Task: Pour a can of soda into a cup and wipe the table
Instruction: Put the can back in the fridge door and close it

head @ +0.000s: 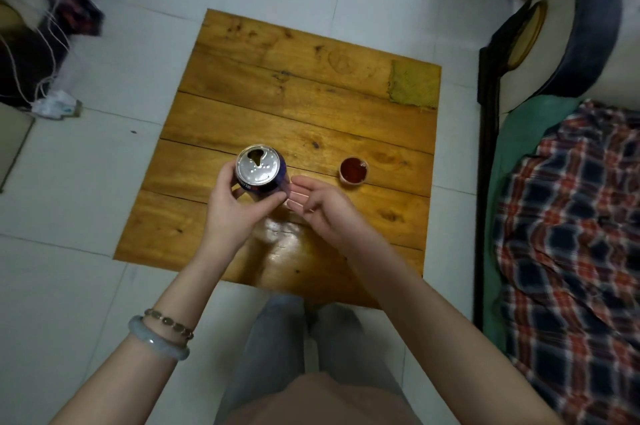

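Observation:
My left hand [231, 208] grips a dark blue soda can [260, 171] upright above the wooden table [242, 105]. The can's silver top is open and wet with a few drops. My right hand [317, 204] hovers just right of the can with fingers loosely apart, holding nothing. A small clear cup [353, 171] filled with dark reddish soda stands on the table to the right of my right hand. A yellow-green cloth [414, 84] lies flat at the table's far right corner.
A bed with a plaid blanket [571, 234] and dark frame [485, 182] runs along the right of the table. White cables and a bag [45, 43] lie on the tiled floor at the left. My knees [304, 338] are at the table's near edge.

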Demonstrator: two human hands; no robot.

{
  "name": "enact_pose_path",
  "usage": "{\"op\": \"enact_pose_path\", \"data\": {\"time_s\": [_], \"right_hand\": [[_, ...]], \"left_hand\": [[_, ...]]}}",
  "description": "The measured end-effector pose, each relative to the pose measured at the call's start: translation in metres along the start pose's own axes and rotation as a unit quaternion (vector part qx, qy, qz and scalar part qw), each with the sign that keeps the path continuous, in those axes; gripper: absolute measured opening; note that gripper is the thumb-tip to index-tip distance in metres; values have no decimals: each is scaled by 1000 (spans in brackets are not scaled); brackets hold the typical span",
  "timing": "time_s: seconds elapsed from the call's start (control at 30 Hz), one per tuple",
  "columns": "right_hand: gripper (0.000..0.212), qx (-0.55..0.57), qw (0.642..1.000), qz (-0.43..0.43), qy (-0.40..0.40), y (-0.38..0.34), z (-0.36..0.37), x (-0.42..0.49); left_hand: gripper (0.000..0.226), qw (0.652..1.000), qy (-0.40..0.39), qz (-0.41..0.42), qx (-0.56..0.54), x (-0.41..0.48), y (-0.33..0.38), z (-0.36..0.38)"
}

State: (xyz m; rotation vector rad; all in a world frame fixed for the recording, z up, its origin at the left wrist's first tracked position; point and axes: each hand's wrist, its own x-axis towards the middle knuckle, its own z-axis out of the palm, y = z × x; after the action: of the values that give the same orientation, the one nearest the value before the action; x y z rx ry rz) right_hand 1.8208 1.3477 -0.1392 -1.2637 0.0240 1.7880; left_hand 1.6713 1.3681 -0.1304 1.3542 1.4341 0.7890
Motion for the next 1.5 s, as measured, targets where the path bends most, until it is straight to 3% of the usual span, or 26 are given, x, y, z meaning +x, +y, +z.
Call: {"op": "enact_pose_path", "data": {"time_s": [0.23, 0.37, 0.57, 0.77, 1.03, 1.13, 1.3, 1.47, 1.5], "right_hand": [[64, -40, 997, -1, -72, -9, 24, -79], [64, -86, 986, 11, -140, -5, 31, -120], [58, -181, 957, 56, -221, 24, 38, -187], [52, -273, 905, 110, -308, 78, 49, -254], [59, -387, 799, 202, -413, 182, 91, -320], [53, -416, 755, 232, -450, 229, 108, -343], [42, -457, 700, 270, -477, 312, 139, -388], [44, -473, 671, 293, -491, 374, 165, -418], [46, -480, 662, 297, -493, 419, 179, -436]], "left_hand": [[73, 997, 47, 55, -15, -66, 57, -34], [69, 990, 111, 85, -1, -117, 80, -47], [70, 970, 234, 64, -7, -224, 94, -59], [65, 934, 356, 35, -28, -334, 93, -76], [74, 869, 494, -5, -32, -479, 79, -117], [64, 839, 543, -23, -37, -528, 70, -135], [53, 794, 604, -42, -45, -608, 45, -175], [64, 772, 630, -56, -61, -663, 23, -214], [64, 763, 641, -51, -65, -699, 5, -242]]}}
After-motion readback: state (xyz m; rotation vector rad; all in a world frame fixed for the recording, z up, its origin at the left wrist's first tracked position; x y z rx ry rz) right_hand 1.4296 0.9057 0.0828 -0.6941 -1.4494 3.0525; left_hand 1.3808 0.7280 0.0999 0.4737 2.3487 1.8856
